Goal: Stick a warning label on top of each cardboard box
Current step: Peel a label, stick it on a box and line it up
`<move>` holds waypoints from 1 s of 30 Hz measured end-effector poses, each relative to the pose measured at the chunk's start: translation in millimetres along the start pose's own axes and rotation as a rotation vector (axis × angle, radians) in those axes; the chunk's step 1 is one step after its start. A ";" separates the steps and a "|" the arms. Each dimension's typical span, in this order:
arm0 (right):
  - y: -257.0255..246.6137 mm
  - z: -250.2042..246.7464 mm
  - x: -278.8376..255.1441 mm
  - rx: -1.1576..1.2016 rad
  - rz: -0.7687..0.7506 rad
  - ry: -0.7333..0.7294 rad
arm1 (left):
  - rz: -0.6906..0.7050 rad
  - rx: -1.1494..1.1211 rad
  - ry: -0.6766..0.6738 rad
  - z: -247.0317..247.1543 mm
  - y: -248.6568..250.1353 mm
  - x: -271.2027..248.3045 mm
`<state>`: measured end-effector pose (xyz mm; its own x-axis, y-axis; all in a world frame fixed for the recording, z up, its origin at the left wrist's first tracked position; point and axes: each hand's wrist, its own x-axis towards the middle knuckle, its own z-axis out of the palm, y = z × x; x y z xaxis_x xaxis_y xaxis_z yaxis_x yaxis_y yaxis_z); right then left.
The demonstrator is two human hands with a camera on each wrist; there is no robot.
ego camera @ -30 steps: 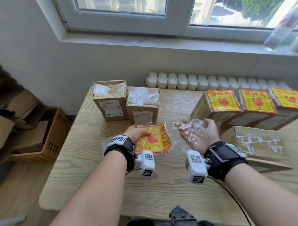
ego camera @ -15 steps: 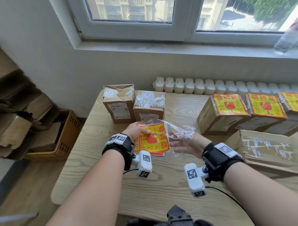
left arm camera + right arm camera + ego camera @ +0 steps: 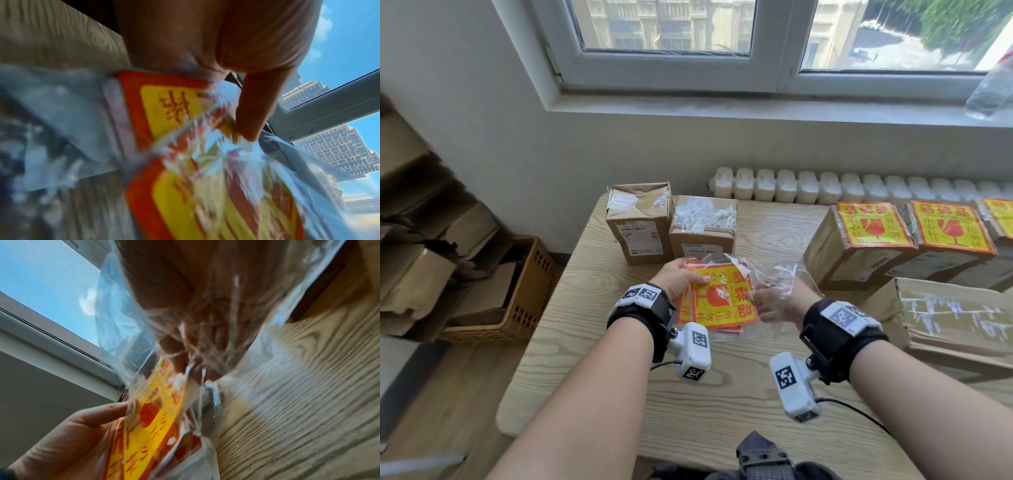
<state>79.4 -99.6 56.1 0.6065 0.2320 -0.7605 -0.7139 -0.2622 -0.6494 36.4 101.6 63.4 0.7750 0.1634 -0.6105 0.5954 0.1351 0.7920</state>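
Observation:
My left hand (image 3: 686, 278) grips a stack of yellow and red warning labels (image 3: 717, 298) inside a clear plastic bag (image 3: 774, 274), thumb on top; the left wrist view shows that thumb (image 3: 252, 113) pressing on the labels (image 3: 174, 113). My right hand (image 3: 762, 298) is inside the bag, and its fingers (image 3: 179, 356) pinch the right edge of the top label (image 3: 156, 418). Two unlabelled cardboard boxes (image 3: 640, 222) (image 3: 703, 222) stand just behind the hands. A large unlabelled box (image 3: 955, 315) lies at the right.
Three boxes with labels on top (image 3: 873, 233) (image 3: 948, 229) (image 3: 1001, 216) line the back right of the wooden table (image 3: 722, 394). A wicker basket (image 3: 524, 291) with cardboard scraps sits on the floor at the left. A radiator (image 3: 825, 186) runs behind the table.
My right hand has come down from holding the bag up and slid inside it to the labels. My left hand keeps its hold on the stack.

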 end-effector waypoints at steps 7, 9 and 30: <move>-4.6 1.2 -18.1 -0.007 -0.134 0.068 | -0.040 -0.077 0.017 -6.9 -3.0 1.4; -3.7 0.2 -17.3 -0.042 -0.124 0.067 | -0.037 -0.064 0.006 -8.4 -2.2 1.7; 3.4 -0.8 1.5 -0.092 -0.144 0.210 | 0.004 0.336 0.191 -21.9 -19.6 16.6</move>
<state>78.1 -100.9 52.7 0.7657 0.0760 -0.6387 -0.5861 -0.3265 -0.7415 33.0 123.0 37.5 0.7433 0.3462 -0.5724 0.6529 -0.1891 0.7335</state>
